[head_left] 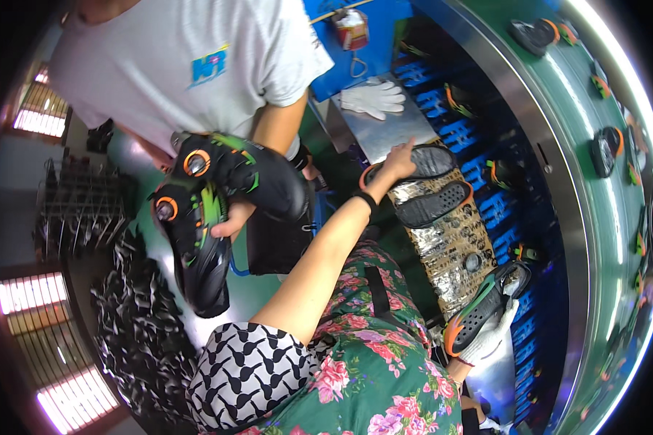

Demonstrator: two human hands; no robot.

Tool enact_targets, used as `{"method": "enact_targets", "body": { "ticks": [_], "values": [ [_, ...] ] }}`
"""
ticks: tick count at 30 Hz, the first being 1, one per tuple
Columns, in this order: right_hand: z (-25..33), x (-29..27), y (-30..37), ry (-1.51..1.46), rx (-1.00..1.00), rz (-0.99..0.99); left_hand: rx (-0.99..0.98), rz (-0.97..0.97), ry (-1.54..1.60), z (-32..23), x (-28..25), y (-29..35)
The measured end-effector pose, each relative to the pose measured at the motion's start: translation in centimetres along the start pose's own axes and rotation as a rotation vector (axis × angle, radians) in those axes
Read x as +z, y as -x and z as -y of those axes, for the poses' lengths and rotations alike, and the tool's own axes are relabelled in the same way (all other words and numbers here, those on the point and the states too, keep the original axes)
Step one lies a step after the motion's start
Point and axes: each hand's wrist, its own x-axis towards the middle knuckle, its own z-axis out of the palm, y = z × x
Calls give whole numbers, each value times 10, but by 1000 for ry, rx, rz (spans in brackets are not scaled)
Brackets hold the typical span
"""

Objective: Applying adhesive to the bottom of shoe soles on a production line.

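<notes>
Head view: the person's bare left hand (399,161) lies over a black clog (437,161) at the far end of the taped desk (448,268). Its index finger stretches out and the others bend; whether they grip the clog, I cannot tell. At the near end, the right hand (488,344), in a white glove, curls around an orange-heeled clog (471,328) and seems to hold it. A holed clog (432,207) rests between them. If that glove's grip slackens or slides, the orange-heeled clog could tumble toward the blue-and-black rack (495,209) alongside. A co-worker's hand (233,221) supports black shoes (272,185) close to the bare arm; a bump there could jolt the left hand and shove its clog into the holed one.
</notes>
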Motion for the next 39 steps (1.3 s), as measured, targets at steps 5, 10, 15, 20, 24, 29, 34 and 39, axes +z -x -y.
{"method": "enact_targets", "body": {
  "ticks": [5,10,15,20,24,29,34,39],
  "values": [
    [-11,23,-8,6,195,163,299,-193,455,-86,-85,136],
    [-25,30,-28,114,216,118,348,-502,371,-155,-212,261],
    [-38,19,-47,205,131,181,308,-783,65,-173,-299,371],
    [-48,34,-45,294,121,258,148,-631,-590,-161,-398,391],
    [-59,23,-60,325,50,312,147,-311,-939,-95,-435,345],
    [-52,13,-60,332,-20,332,279,-19,-1182,-30,-434,281],
    [-43,14,-41,241,76,180,404,-22,-1319,-7,-439,272],
    [-37,17,-39,209,102,171,575,46,-1328,4,-453,275]
  ]
}}
